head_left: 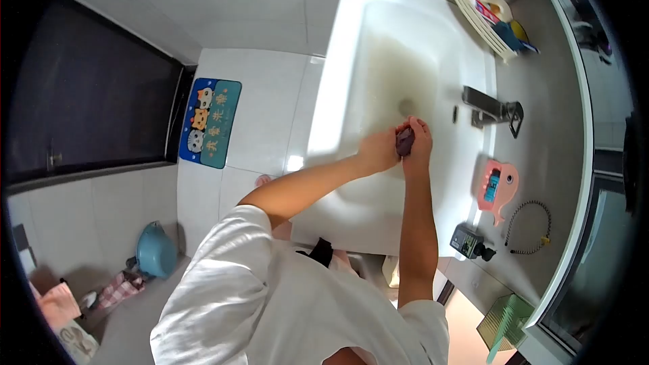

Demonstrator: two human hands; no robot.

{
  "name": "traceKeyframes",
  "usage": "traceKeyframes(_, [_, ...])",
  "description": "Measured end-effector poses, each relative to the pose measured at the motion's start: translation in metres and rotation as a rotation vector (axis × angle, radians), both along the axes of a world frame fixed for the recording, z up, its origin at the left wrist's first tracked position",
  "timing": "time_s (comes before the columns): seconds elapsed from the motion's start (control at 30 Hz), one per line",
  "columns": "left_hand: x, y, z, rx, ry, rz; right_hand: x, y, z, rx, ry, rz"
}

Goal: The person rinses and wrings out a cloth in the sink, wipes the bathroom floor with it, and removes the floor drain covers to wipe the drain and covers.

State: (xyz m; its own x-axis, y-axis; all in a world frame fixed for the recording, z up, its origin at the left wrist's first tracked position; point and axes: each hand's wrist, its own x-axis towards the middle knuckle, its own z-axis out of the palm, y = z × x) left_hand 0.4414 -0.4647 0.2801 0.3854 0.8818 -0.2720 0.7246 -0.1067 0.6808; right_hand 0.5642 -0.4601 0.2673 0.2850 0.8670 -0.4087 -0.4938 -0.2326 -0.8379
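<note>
A small bunched dark purple wet-looking cloth (pixel 405 142) is between my two hands, over the white washbasin (pixel 331 115). My left hand (pixel 380 151) closes on it from the left, its fingers partly hidden. On the other side, my right hand (pixel 420 138) wraps round it with bent fingers. Murky greyish-brown water (pixel 392 74) lies in the basin, and a dark round drain (pixel 406 107) shows dimly just beyond my fingertips. What kind of cloth it is, I cannot make out.
A faucet (pixel 490 109) stands on the basin's right rim. Beside it are a pink whale-shaped soap dish (pixel 499 189), a dark bottle (pixel 468 242) and a beaded loop (pixel 529 226). A cream rack (pixel 478 20) holds toiletries. A cat-patterned mat (pixel 210 123) lies on the floor.
</note>
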Motion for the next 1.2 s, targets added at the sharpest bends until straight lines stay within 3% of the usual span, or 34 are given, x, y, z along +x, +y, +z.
traceKeyframes(0.03, [-0.014, -0.001, 0.016, -0.118, -0.11, 0.1, -0.018, 0.004, 0.02, 0.001, -0.001, 0.017])
traceKeyframes(0.1, [-0.057, -0.001, 0.03, -0.232, -0.213, 0.166, -0.061, 0.006, 0.05, -0.02, -0.283, 0.075])
traceKeyframes(0.17, [-0.111, -0.007, 0.033, -0.489, -0.881, 0.411, -0.109, 0.007, 0.053, 0.001, -0.43, 0.157])
traceKeyframes(0.23, [-0.183, -0.005, 0.027, -0.666, -1.032, 0.383, -0.172, 0.004, 0.054, 0.29, -0.738, 0.363])
traceKeyframes(0.3, [-0.264, -0.016, 0.015, -0.862, -1.209, 0.52, -0.241, -0.004, 0.055, 0.236, -0.802, 0.568])
traceKeyframes(0.4, [-0.382, -0.031, -0.017, -0.962, -1.141, 0.65, -0.334, -0.02, 0.029, 0.229, -0.863, 0.748])
traceKeyframes(0.47, [-0.447, -0.051, -0.02, -0.792, -1.159, 0.745, -0.396, -0.024, 0.009, 0.156, -0.853, 0.872])
traceKeyframes(0.5, [-0.477, -0.061, -0.029, -0.798, -1.158, 0.758, -0.427, -0.029, -0.01, 0.141, -0.774, 0.851])
traceKeyframes(0.57, [-0.527, -0.083, -0.052, -0.781, -1.217, 1.051, -0.479, -0.04, -0.043, 0.112, -0.686, 0.839])
traceKeyframes(0.67, [-0.582, -0.096, -0.069, -0.752, -1.256, 1.171, -0.543, -0.038, -0.07, -0.037, -0.565, 0.626])
traceKeyframes(0.77, [-0.607, -0.099, -0.1, -0.905, -1.116, 0.988, -0.563, -0.037, -0.082, -0.12, -0.369, 0.464])
traceKeyframes(0.8, [-0.604, -0.093, -0.095, -0.918, -1.11, 0.988, -0.565, -0.033, -0.084, -0.233, -0.142, 0.389])
traceKeyframes(0.83, [-0.598, -0.079, -0.081, -0.967, -0.793, 0.831, -0.568, -0.027, -0.09, -0.339, 0.091, 0.306])
traceKeyframes(0.87, [-0.592, -0.068, -0.075, -0.994, -0.48, 0.663, -0.568, -0.023, -0.097, -0.345, 0.098, 0.297])
traceKeyframes(0.9, [-0.588, -0.06, -0.088, -0.997, -0.471, 0.658, -0.563, -0.018, -0.109, -0.312, 0.126, 0.33])
traceKeyframes(0.97, [-0.583, -0.047, -0.122, -0.334, -0.025, 0.548, -0.563, -0.008, -0.12, -0.285, 0.158, 0.363])
traceKeyframes(1.0, [-0.592, -0.015, -0.081, -0.811, -0.641, 0.52, -0.564, -0.003, -0.119, -0.294, 0.237, 0.37])
traceKeyframes(1.07, [-0.586, 0.008, -0.092, -0.744, -0.597, 0.595, -0.568, 0.029, -0.114, -0.27, 0.318, 0.394])
traceKeyframes(1.13, [-0.58, 0.026, -0.103, -0.637, -0.574, 0.718, -0.574, 0.041, -0.114, -0.465, 0.084, 0.499])
traceKeyframes(1.2, [-0.589, 0.053, -0.142, -0.636, -0.46, 0.633, -0.574, 0.055, -0.17, -0.396, 0.128, 0.513])
